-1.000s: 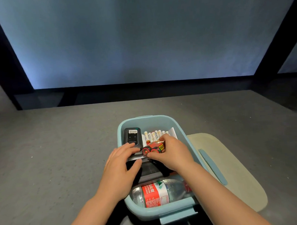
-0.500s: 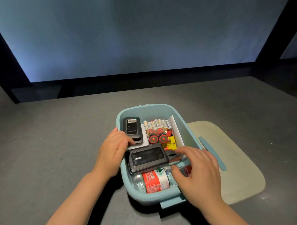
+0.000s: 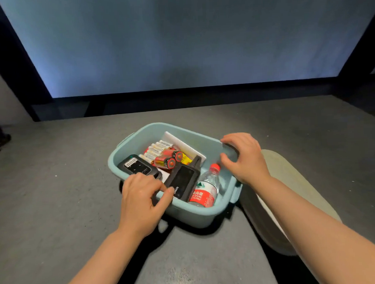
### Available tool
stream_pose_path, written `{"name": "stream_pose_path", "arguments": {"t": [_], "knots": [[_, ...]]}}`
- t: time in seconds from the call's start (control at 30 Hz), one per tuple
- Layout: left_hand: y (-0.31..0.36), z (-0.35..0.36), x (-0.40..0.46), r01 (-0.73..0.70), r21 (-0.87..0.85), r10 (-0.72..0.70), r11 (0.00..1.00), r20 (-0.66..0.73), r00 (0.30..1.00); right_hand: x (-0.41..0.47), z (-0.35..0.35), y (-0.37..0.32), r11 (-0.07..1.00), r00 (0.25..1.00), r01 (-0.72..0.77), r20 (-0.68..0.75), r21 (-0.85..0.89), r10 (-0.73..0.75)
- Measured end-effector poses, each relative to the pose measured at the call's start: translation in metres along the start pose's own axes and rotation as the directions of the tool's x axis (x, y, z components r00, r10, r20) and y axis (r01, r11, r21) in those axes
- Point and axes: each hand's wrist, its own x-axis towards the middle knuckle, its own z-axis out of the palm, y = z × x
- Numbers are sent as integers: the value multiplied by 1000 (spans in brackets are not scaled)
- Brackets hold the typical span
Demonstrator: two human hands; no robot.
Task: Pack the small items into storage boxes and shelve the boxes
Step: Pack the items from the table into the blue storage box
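Storage box (image 3: 193, 214) sat on the grey table (image 3: 56, 199), rotated askew, holding batteries (image 3: 161, 152), two black devices and a water bottle (image 3: 205, 190). Left hand (image 3: 139, 198) gripped its near-left rim, fingers curled over the edge. Right hand (image 3: 244, 159) gripped the far-right rim; beige lid (image 3: 290, 180) lay beside.

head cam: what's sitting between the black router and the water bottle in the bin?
In the head view, the black power bank lies between the router and the water bottle, inside the blue bin. The left hand touches its near end.
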Motion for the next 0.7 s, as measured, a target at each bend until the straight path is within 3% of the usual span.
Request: {"name": "stream_pose_path", "arguments": {"t": [0.1, 0.17, 0.23, 0.37, 0.57, 0.7], "knots": [[-4, -4, -6, -96, -4, 96, 995, 31, 995, -6, 6, -17, 999, 996, -32, -85, -24, 29], [-5, -2, -7, -118, -29, 118, 993, 15, 993, -35, 13, -35, 992, 994, 51, -104, 112, -39], [-5, 0, -7, -116, -33, 117, 993, -1, 993, -74, 23, -52, 961, 989, 148, -58, 234, -138], [-4, 1, -7, -113, -9, 113, 994, -1, 994, -102, 30, -54, 943, 966, 249, 7, 220, -257], [23, 8, -1, -16, 52, 13, 999, 54, 998, -79, 17, -19, 956, 957, 222, 145, 190, -251], [33, 12, 2, -9, 17, 7, 1000, 97, 995, -64, 13, 0, 965, 971, 87, 194, 246, -137]]}}
